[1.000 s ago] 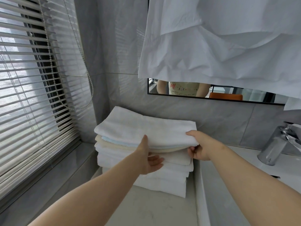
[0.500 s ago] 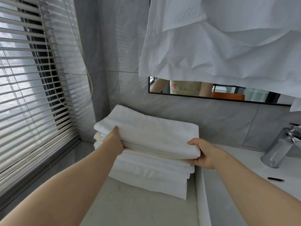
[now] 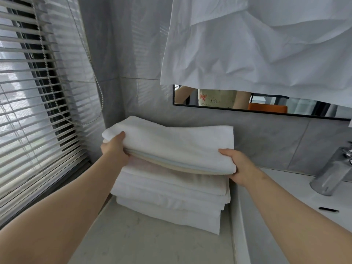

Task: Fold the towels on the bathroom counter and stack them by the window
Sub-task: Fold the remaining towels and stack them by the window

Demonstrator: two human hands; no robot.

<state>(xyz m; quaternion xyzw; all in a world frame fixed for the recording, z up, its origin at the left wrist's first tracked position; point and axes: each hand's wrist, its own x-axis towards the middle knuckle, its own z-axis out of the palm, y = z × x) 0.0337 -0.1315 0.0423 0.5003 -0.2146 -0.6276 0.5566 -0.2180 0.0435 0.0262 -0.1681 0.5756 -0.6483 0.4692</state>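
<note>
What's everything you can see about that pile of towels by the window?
The towel stack is folded, soft-looking cloth, mostly white, with a pale blue and a cream layer near the top. It sits on the pale counter in the corner beside the window blinds. The left hand and right hand grip the top few layers at opposite ends.

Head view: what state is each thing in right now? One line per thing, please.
lower stack, folded, piled on the counter.
top towels, folded, lying on the lower stack, gripped at both ends.
left hand, grips the top towels' left end.
right hand, grips their right end.
blinds, lowered, slats partly open.
faucet, no water running.
white cloth, hanging over the mirror's upper part.
</note>
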